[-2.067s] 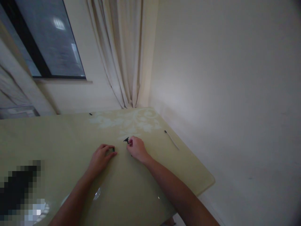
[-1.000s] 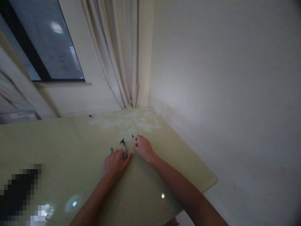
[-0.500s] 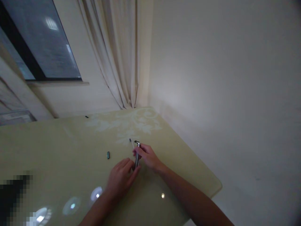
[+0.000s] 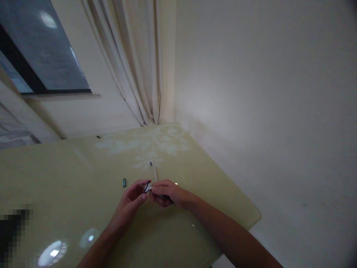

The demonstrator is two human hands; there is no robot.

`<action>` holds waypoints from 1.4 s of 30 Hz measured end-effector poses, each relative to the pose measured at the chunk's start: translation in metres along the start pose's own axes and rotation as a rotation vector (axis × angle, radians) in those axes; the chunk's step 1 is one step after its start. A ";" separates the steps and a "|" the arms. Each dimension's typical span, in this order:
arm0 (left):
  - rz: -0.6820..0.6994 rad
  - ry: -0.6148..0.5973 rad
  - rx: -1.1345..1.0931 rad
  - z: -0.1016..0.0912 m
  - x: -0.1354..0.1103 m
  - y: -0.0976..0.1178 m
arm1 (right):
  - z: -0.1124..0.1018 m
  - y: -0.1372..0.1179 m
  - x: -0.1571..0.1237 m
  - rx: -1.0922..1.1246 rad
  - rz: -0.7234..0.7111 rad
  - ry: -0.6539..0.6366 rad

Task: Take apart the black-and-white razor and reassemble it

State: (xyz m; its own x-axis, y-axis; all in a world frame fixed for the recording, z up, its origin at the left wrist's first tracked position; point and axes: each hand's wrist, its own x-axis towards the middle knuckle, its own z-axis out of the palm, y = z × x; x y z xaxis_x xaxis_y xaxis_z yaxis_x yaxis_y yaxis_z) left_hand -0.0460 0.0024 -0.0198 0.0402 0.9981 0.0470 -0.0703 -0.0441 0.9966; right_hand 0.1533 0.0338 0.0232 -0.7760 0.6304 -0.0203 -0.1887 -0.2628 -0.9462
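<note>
My right hand point(image 4: 170, 193) is closed around the handle of what looks like a silver and black razor point(image 4: 148, 187), now lying sideways with its head to the left. The fingers of my left hand point(image 4: 130, 196) pinch the razor's head from the left side. Most of the handle is hidden in my right palm. Just beyond my right hand lies a thin white stick point(image 4: 154, 172) with a dark end, its near end hidden by the hand. A small black and teal piece, like a blade cartridge point(image 4: 124, 182), rests on the table left of my hands.
The glossy yellowish table point(image 4: 83, 178) has a white floral pattern at its far corner. A tiny dark piece point(image 4: 98, 137) lies near the back edge. A wall point(image 4: 264, 111) borders the right side, and curtains point(image 4: 134, 67) hang behind. A blurred-out dark patch point(image 4: 13, 234) is at lower left.
The razor has turned from upright to sideways. My left hand has gone from the handle's lower end to the head, and my right hand has moved down onto the handle.
</note>
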 end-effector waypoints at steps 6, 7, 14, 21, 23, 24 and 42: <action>0.034 0.056 -0.041 -0.005 0.002 0.001 | 0.000 0.007 0.004 0.100 -0.015 0.064; 0.052 0.077 0.024 -0.005 0.004 0.004 | -0.001 0.006 0.006 0.135 -0.050 0.090; 0.231 -0.116 0.708 0.042 0.051 0.026 | -0.051 -0.020 0.009 0.273 -0.433 0.647; 0.173 -0.153 1.049 0.131 0.127 0.016 | -0.094 -0.020 0.001 0.251 -0.607 0.937; 0.112 -0.141 1.047 0.144 0.137 0.011 | -0.099 -0.017 0.002 0.274 -0.611 0.957; 0.094 -0.143 1.043 0.147 0.140 0.010 | -0.101 -0.016 0.002 0.285 -0.614 0.966; -0.059 0.243 1.287 -0.101 0.023 0.001 | -0.049 -0.002 0.010 0.356 -0.404 0.713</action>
State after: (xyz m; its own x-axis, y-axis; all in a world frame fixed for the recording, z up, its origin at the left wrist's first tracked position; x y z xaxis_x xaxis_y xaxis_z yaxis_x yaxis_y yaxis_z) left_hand -0.1457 0.0298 -0.0250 -0.1788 0.9762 0.1228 0.9266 0.1251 0.3546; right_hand 0.1751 0.0764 0.0093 -0.0734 0.9972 -0.0156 -0.6343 -0.0588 -0.7709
